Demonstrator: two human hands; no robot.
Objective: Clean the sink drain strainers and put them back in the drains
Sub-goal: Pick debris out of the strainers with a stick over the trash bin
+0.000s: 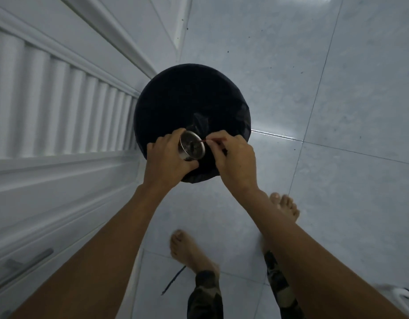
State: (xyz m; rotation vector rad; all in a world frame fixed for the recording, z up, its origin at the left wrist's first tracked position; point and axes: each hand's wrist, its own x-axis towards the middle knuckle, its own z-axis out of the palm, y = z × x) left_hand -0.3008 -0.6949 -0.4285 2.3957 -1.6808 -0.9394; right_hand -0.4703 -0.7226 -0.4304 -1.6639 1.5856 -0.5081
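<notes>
Both arms reach forward, left hand (169,158) cupped in a grip, right hand (235,157) pinching

A strainer (192,146) is gripped in the fingers (175,137) of the left hand (167,158), with a thin stick (211,140) pinched just right of it by the right hand (235,157). Both are held over a bin (192,100) on the floor (337,111). Cabinets (49,134) lie left of the fingers.
</notes>
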